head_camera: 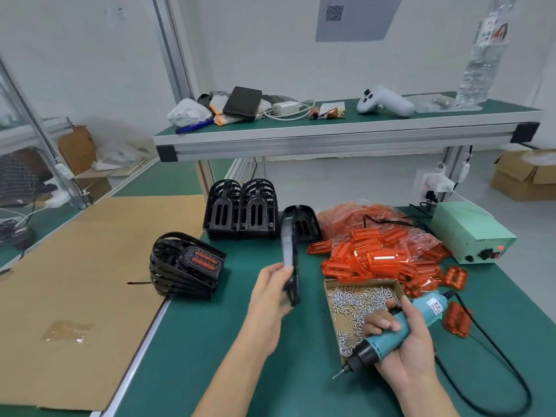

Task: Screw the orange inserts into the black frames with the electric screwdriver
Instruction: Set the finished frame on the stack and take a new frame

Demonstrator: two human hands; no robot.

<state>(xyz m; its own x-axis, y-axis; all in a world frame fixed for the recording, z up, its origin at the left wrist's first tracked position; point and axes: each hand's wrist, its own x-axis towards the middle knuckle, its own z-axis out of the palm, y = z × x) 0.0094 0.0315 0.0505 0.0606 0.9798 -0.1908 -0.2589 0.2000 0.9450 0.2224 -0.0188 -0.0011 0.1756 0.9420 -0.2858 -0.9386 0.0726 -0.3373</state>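
Left hand grips black frame edge-on, lifted off table. Right hand wraps electric screwdriver; screw box just beyond its fingers.

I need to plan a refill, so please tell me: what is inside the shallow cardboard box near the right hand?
The cardboard box holds many loose small silver screws. The right hand and the electric screwdriver cover its near right part, so what lies there cannot be seen.

Two bare, sleeveless forearms
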